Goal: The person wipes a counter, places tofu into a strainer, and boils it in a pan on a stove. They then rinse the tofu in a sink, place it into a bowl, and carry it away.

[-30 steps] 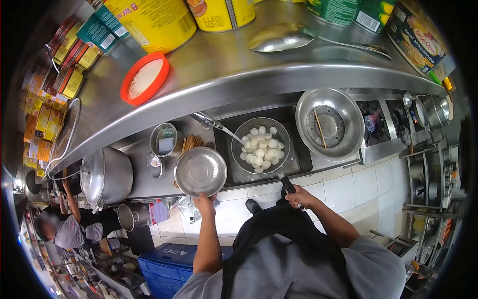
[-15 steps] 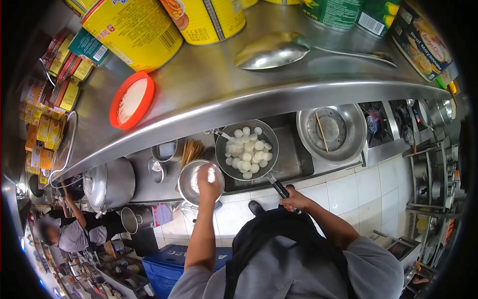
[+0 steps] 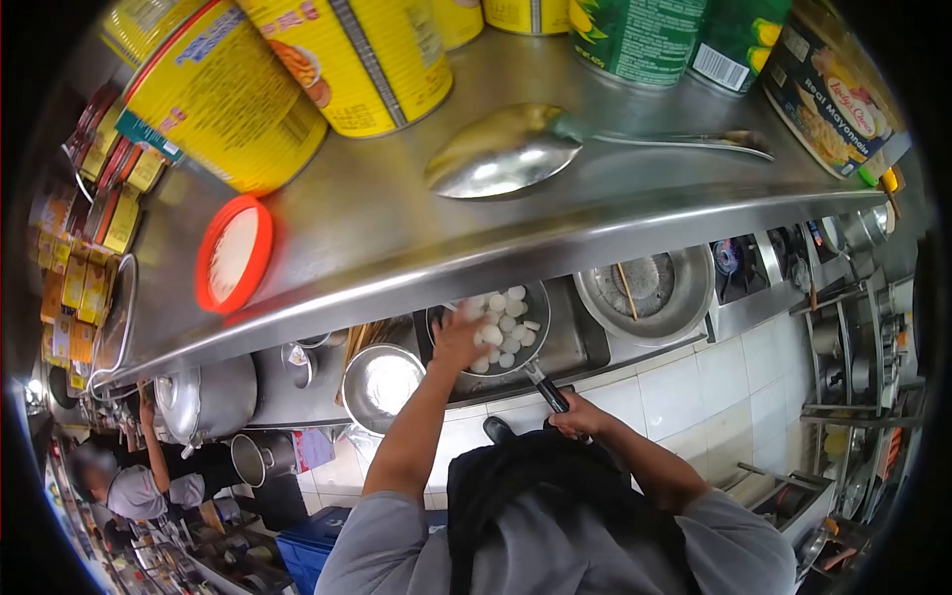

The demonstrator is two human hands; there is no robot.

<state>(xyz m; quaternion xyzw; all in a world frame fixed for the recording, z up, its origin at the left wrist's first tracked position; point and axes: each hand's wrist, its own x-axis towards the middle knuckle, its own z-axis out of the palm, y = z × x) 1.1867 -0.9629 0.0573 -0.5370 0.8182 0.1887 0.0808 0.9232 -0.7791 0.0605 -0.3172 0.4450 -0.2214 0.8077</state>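
A frying pan (image 3: 541, 342) full of round white pieces (image 3: 509, 324) sits over the dark recessed part of the counter, its far side hidden behind the shelf edge. My right hand (image 3: 581, 416) is wrapped round its black handle. Over the left side of the pan, my left hand (image 3: 458, 339) reaches in with the fingers stretched out, right at the white pieces and slightly blurred. Just left of the pan stands a shiny metal bowl (image 3: 359, 389) with a bare, bright inside.
A steel shelf (image 3: 397, 213) crosses in front, bearing yellow cans (image 3: 233, 109), a large spoon (image 3: 511, 151) and a red lid (image 3: 262, 243). A wide metal basin (image 3: 700, 283) is right of the pan, near lit burners (image 3: 732, 256). Another person (image 3: 139, 491) works at far left.
My left hand has moved from above the metal bowl rightward to the pan's white pieces. My right hand keeps its grip on the handle. The view has shifted, so the shelf covers more.
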